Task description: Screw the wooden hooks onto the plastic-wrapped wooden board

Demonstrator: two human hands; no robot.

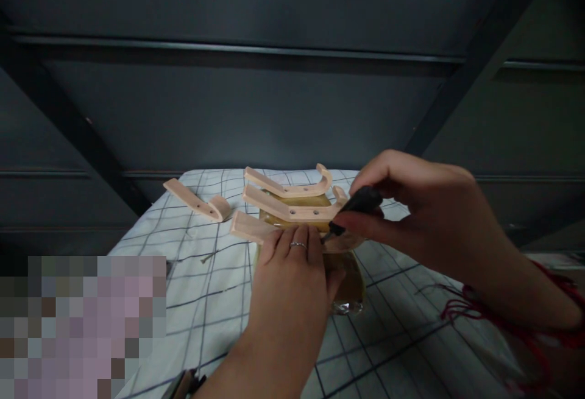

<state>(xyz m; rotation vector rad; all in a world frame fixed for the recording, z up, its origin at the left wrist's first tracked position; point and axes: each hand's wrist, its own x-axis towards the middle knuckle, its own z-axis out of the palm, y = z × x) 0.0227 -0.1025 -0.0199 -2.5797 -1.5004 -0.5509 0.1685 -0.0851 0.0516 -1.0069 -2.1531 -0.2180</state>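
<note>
My left hand [292, 277] lies flat with fingers together, pressing down on a light wooden hook-shaped piece [249, 227] that rests on a yellowish wooden block [351, 283]. My right hand [425, 210] is closed on a small black-handled screwdriver [359, 204], its tip pointing down at the wood just right of my left fingers. Two more curved wooden hooks [292, 190] lie side by side just behind, one showing screw holes. A fourth wooden hook [196, 202] lies apart to the left.
All of it sits on a white cloth with a dark grid pattern [219, 301] over a small table. Dark grey panelled walls [274, 100] stand behind. Red threads [461, 307] hang at my right wrist. A blurred patch covers the lower left.
</note>
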